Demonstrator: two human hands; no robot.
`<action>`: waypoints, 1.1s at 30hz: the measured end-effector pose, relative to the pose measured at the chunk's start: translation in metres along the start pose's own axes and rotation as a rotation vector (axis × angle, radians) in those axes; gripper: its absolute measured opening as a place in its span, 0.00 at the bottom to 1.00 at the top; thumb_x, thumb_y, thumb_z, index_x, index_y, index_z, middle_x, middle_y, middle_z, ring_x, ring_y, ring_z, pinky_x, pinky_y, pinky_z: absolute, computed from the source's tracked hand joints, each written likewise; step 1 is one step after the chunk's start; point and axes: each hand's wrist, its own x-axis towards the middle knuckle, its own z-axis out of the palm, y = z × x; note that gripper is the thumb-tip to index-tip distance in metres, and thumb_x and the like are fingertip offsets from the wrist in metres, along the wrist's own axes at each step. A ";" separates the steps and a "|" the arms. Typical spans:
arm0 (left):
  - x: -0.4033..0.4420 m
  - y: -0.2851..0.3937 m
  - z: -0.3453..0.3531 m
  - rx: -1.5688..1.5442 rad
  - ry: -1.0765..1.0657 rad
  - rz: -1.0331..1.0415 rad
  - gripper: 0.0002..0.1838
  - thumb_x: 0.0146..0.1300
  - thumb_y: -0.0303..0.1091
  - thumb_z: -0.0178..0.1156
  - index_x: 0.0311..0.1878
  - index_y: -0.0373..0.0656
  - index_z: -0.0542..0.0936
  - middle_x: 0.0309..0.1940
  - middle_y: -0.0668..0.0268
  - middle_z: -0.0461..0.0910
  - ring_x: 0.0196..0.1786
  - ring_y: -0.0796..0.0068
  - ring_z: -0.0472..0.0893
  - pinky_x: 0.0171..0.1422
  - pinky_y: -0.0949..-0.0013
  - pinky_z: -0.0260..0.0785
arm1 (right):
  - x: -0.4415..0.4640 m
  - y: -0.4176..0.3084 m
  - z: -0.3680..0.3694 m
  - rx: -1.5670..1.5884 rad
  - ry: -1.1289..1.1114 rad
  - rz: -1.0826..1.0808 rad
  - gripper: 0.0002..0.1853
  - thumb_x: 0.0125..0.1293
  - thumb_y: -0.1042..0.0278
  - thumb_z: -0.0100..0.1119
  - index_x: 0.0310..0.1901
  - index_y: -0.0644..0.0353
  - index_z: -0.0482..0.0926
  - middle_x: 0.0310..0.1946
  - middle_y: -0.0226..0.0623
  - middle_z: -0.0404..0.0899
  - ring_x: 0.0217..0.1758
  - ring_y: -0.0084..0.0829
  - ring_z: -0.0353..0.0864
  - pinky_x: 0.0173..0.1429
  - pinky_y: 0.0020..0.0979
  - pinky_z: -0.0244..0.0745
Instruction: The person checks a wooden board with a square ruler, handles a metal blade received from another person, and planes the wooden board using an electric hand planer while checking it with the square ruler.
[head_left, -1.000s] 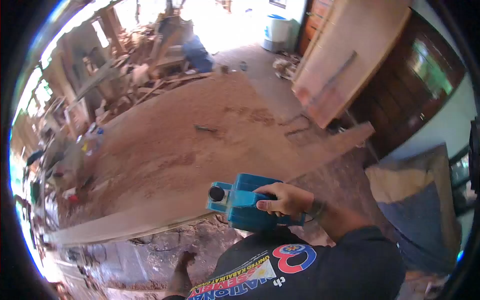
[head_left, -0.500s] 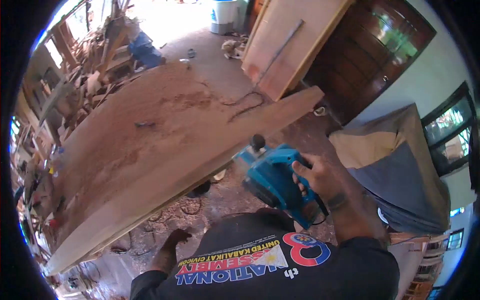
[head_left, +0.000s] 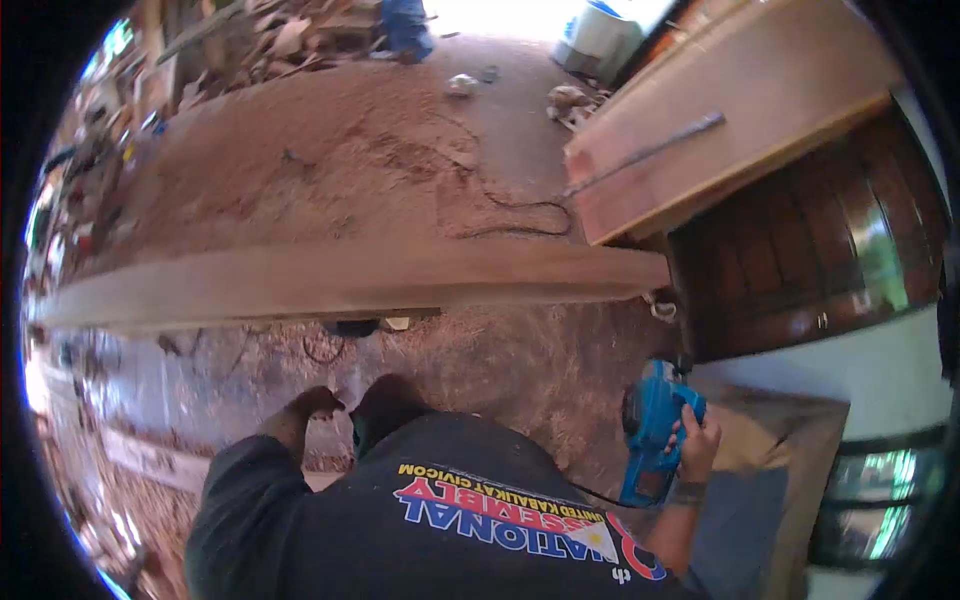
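I see the right hand point(head_left: 697, 440) clamped round the handle of the blue power tool point(head_left: 655, 430), which I judge lets one hand carry its weight, and I have it out at the right, nearer than the long board point(head_left: 380, 275) and apart from it, likely to keep it clear of the wood. My right arm reaches to the right, while the left is bent, elbow out, its left hand point(head_left: 316, 402) short of the board with fingers I cannot tell apart or together
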 end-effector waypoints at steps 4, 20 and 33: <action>-0.013 0.017 0.023 -0.117 -0.002 -0.078 0.24 0.66 0.53 0.69 0.48 0.38 0.89 0.35 0.59 0.90 0.33 0.68 0.89 0.36 0.60 0.81 | 0.062 0.042 -0.018 -0.038 0.030 -0.019 0.14 0.70 0.57 0.69 0.35 0.56 0.76 0.23 0.31 0.75 0.16 0.24 0.72 0.17 0.31 0.70; 0.064 0.018 0.108 0.084 0.366 0.370 0.24 0.61 0.49 0.69 0.61 0.61 0.82 0.38 0.59 0.88 0.37 0.60 0.89 0.44 0.53 0.82 | 0.391 0.113 -0.045 -0.610 -0.248 -0.168 0.11 0.52 0.76 0.66 0.40 0.63 0.83 0.25 0.36 0.82 0.21 0.30 0.81 0.24 0.35 0.77; -0.037 0.217 0.385 -0.317 0.170 -0.077 0.24 0.67 0.53 0.67 0.60 0.49 0.86 0.41 0.57 0.90 0.40 0.69 0.89 0.43 0.60 0.80 | 0.580 0.003 0.296 -0.672 -0.847 -1.153 0.25 0.49 0.74 0.65 0.54 0.61 0.85 0.41 0.48 0.88 0.44 0.44 0.87 0.53 0.41 0.80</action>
